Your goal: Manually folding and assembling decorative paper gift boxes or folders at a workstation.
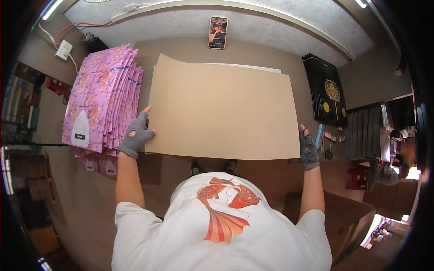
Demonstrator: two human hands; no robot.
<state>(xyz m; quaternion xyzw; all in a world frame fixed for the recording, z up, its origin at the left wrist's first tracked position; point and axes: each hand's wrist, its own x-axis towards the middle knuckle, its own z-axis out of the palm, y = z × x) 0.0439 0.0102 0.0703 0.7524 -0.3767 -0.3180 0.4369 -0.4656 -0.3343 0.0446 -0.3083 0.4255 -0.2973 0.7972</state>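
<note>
A large tan cardboard sheet spans the middle of the table in front of me, its far left corner curling up. Under its far edge shows a strip of white sheet. My left hand, in a grey fingerless glove, grips the cardboard's left edge, with the thumb over the top. At the opposite edge, my right hand is closed on the near right side, wearing a matching glove; part of its fingers is hidden.
Purple floral folded packaging stands stacked at the left. Black printed packaging with gold designs lies at the far right, near scissors and a blue strip-like item. A phone leans at the back. A power strip is far left.
</note>
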